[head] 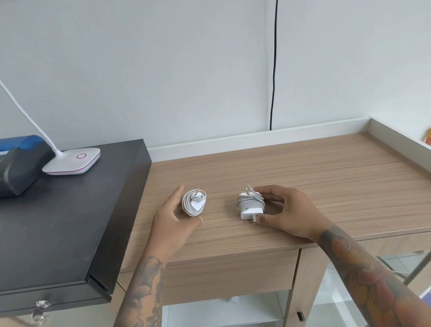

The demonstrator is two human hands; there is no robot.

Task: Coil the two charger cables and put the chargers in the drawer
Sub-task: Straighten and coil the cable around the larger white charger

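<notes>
Both cables look coiled already. Mid-frame, right hand (285,209) pinches the bigger charger (250,205). Left hand (172,218) cups the small charger (195,205), can't tell if it's gripping. Drawer (229,276) at lower centre is shut, nothing stowed.

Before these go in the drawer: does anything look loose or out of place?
Nothing stands out. The small charger and big charger lie on the desk, each cable wound snugly round it. The drawer is shut.

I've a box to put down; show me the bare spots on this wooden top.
Bare: from the right hand to the white rim, and the back strip along the wall. Crowded: mid-front, around the left hand, round charger and square charger.
</notes>
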